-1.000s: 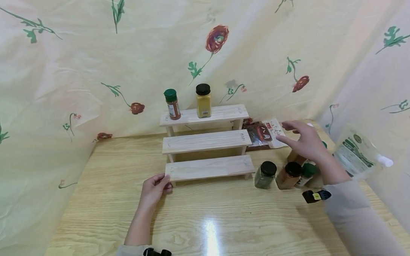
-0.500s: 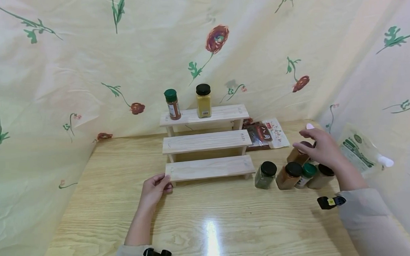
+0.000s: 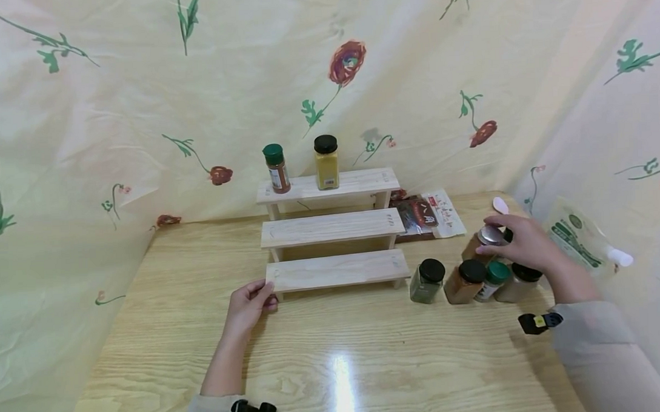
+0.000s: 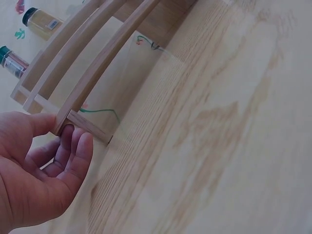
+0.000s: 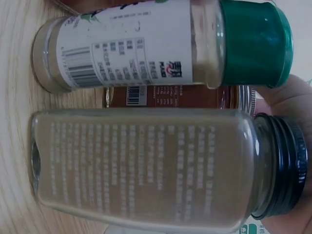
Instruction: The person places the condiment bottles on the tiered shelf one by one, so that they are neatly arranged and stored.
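Observation:
My left hand [image 3: 246,306] pinches the left end of the lowest step of a three-tier wooden rack [image 3: 337,269]; in the left wrist view, the thumb lies against the board's end and the fingers curl beneath it. At the right, my right hand [image 3: 519,242] has thumb and fingers around the silvery lid of a reddish-brown spice jar [image 3: 470,249]. The right wrist view shows this jar mostly hidden behind a green-capped bottle [image 5: 126,46] and a black-lidded jar of beige powder [image 5: 141,165]. A green-capped red shaker [image 3: 278,171] and a yellow spice jar [image 3: 327,166] stand on the top tier.
In front of the right hand stand a dark green spice jar [image 3: 426,281] and an orange-brown jar [image 3: 463,283]. Seasoning packets [image 3: 425,215] lie behind the rack's right side. A clear pouch with a white spout [image 3: 579,240] leans by the right wall, near a white spoon [image 3: 500,205].
My right hand has moved right and down from near the packets to the reddish-brown jar, its fingers coming around the lid. The left hand keeps its place on the rack.

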The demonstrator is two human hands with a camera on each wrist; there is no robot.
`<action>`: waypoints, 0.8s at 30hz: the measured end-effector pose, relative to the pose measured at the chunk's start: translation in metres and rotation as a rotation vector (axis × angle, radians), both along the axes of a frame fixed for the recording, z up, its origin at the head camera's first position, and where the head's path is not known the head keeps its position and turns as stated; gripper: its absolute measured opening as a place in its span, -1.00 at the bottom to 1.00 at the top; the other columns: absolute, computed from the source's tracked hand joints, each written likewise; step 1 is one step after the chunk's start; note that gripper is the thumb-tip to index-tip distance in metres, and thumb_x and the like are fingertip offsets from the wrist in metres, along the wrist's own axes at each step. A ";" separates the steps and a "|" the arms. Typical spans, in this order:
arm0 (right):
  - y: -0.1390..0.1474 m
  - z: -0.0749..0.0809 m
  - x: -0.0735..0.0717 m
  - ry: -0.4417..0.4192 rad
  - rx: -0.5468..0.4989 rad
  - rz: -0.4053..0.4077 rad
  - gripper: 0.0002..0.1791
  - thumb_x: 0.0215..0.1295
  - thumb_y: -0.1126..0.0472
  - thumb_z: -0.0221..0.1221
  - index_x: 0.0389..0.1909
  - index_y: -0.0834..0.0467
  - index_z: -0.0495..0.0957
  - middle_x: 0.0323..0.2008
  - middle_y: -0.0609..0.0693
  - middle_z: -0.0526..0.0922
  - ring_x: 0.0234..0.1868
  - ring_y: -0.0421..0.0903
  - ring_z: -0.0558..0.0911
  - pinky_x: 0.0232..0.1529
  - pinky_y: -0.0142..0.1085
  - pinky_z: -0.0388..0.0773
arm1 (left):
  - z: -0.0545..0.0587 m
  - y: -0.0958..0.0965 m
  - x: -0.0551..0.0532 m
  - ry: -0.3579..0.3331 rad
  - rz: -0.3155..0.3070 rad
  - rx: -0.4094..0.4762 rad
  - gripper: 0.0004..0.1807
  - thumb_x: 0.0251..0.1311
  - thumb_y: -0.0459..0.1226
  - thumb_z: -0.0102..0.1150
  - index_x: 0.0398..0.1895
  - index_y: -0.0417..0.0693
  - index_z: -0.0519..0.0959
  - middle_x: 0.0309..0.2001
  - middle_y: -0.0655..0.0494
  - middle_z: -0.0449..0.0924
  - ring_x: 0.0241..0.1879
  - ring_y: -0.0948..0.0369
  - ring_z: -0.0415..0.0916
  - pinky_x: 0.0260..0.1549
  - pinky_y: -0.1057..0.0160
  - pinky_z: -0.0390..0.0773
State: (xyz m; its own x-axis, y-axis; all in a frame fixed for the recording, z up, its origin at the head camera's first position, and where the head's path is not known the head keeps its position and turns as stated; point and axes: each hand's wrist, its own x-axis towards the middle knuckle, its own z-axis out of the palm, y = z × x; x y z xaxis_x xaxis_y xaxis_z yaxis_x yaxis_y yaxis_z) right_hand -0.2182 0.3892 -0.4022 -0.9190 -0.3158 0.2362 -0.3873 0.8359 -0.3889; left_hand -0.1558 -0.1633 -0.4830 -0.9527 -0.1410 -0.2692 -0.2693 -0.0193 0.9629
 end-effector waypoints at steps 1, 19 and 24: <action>0.001 0.000 0.000 -0.005 0.009 0.001 -0.28 0.09 0.08 0.54 0.16 0.41 0.54 0.06 0.41 0.60 0.02 0.36 0.58 -0.10 0.26 0.57 | 0.000 0.000 0.000 -0.001 -0.001 -0.001 -0.57 0.45 -0.34 0.16 0.23 -0.52 0.45 -0.27 -0.11 0.64 -0.39 0.26 0.62 -0.30 0.38 0.76; -0.004 0.004 -0.002 0.051 0.078 0.070 -0.61 0.17 0.14 0.49 -0.03 0.22 0.69 -0.21 0.06 0.71 -0.37 -0.10 0.57 -0.44 -0.24 0.50 | 0.000 0.000 0.001 -0.016 -0.005 -0.003 -0.55 0.45 -0.32 0.16 0.25 -0.50 0.45 -0.23 -0.16 0.62 -0.37 0.25 0.61 -0.29 0.36 0.77; -0.008 0.007 -0.004 0.092 0.040 0.066 -0.54 0.21 0.18 0.46 0.06 0.33 0.63 -0.13 0.21 0.71 -0.33 0.02 0.62 -0.40 -0.13 0.58 | 0.001 0.000 0.001 -0.010 -0.005 0.001 -0.54 0.45 -0.32 0.17 0.25 -0.51 0.44 -0.24 -0.12 0.62 -0.37 0.25 0.61 -0.29 0.37 0.76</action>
